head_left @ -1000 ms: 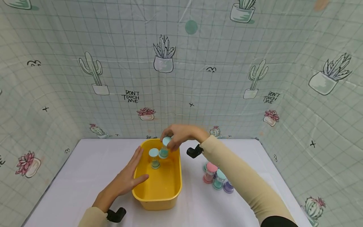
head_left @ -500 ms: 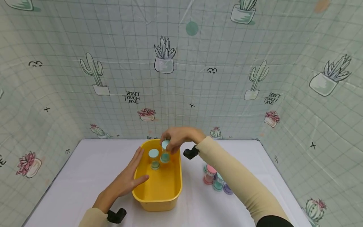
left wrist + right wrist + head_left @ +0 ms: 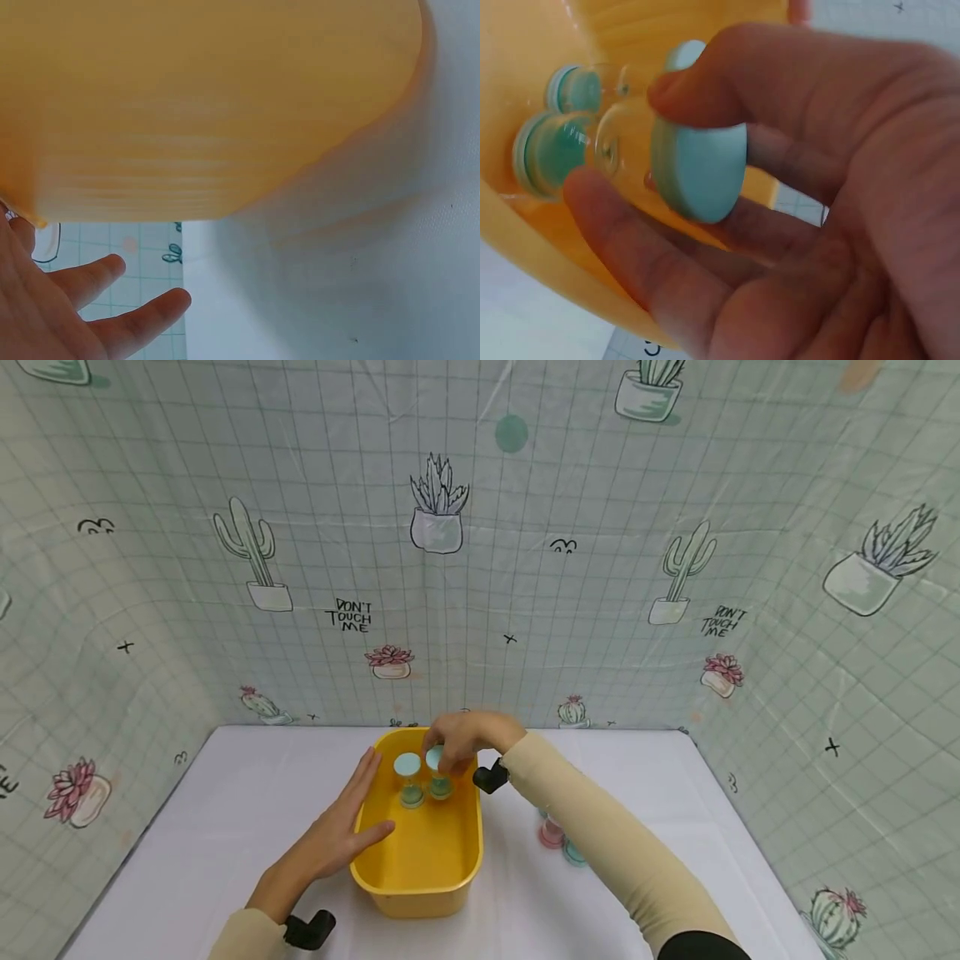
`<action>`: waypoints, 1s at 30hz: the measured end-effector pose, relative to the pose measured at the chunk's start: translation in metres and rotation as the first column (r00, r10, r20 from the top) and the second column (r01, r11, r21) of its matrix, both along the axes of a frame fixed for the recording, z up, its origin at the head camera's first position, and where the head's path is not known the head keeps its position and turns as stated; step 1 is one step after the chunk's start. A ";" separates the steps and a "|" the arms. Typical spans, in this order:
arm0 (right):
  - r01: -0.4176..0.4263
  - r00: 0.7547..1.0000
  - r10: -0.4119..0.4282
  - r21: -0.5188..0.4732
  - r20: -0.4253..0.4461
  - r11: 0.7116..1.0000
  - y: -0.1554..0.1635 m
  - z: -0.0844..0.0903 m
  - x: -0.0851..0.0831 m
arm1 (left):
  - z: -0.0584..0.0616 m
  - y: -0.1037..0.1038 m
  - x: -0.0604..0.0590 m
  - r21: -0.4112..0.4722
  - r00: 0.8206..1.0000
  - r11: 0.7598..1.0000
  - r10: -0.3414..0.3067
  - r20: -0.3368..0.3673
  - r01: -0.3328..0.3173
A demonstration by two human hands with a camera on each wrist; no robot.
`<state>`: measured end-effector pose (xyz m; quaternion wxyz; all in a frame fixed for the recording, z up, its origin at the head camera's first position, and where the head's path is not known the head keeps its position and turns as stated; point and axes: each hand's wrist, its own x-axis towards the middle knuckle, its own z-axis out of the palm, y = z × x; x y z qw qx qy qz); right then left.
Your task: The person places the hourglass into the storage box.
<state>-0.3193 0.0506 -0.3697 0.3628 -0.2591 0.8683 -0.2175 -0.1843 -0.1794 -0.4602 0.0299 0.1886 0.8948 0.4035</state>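
Sand timers are going into the yellow tub: one teal-capped timer already stands upright at the tub's far end, and a second timer sits just beside it, seemingly down on the floor of the tub. The right hand is curled over that second timer, fingertips pinching its top cap, so it does not look let go yet. The left hand lies flat with fingers spread against the tub's near-left wall, steadying it, gripping nothing.

By my reading, two timers are as good as placed. More are left outside: a pink one and a teal one peek out behind the right sleeve; any others are hidden.

Everything rests on a white table, with a checked cloth printed with cacti hung on three sides.
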 end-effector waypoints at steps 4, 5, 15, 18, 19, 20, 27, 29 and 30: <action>-0.030 0.998 0.032 0.038 -0.056 0.999 -0.002 -0.005 0.000 | -0.001 0.000 0.000 -0.001 1.000 1.000 0.006 -0.005 -0.006; -0.038 0.997 0.041 0.039 -0.063 0.999 -0.003 -0.006 0.000 | -0.001 0.000 0.000 0.002 1.000 1.000 0.007 -0.005 -0.007; -0.071 0.984 0.095 0.160 -0.151 0.985 -0.005 -0.013 0.001 | -0.003 0.002 -0.001 0.000 1.000 1.000 0.010 0.011 -0.010; -0.090 0.978 0.121 0.179 -0.172 0.980 -0.009 -0.015 0.001 | -0.002 0.000 -0.001 0.001 1.000 1.000 0.018 0.004 -0.018; -0.092 0.977 0.125 0.185 -0.175 0.978 -0.010 -0.015 0.001 | -0.002 0.000 -0.001 0.003 1.000 1.000 0.018 0.003 -0.018; -0.093 0.976 0.126 0.188 -0.175 0.978 -0.011 -0.015 0.001 | -0.002 0.000 -0.001 0.004 1.000 1.000 0.016 0.003 -0.016; -0.082 0.979 0.116 0.197 -0.167 0.977 -0.014 -0.017 0.000 | -0.001 0.000 -0.001 -0.002 1.000 1.000 0.015 0.009 -0.015; -0.084 0.978 0.120 0.201 -0.171 0.976 -0.015 -0.017 0.000 | -0.001 -0.001 -0.001 -0.006 1.000 1.000 0.016 0.012 -0.016; -0.088 0.977 0.124 0.201 -0.175 0.976 -0.016 -0.017 0.000 | -0.001 -0.001 -0.001 -0.006 1.000 1.000 0.016 0.013 -0.016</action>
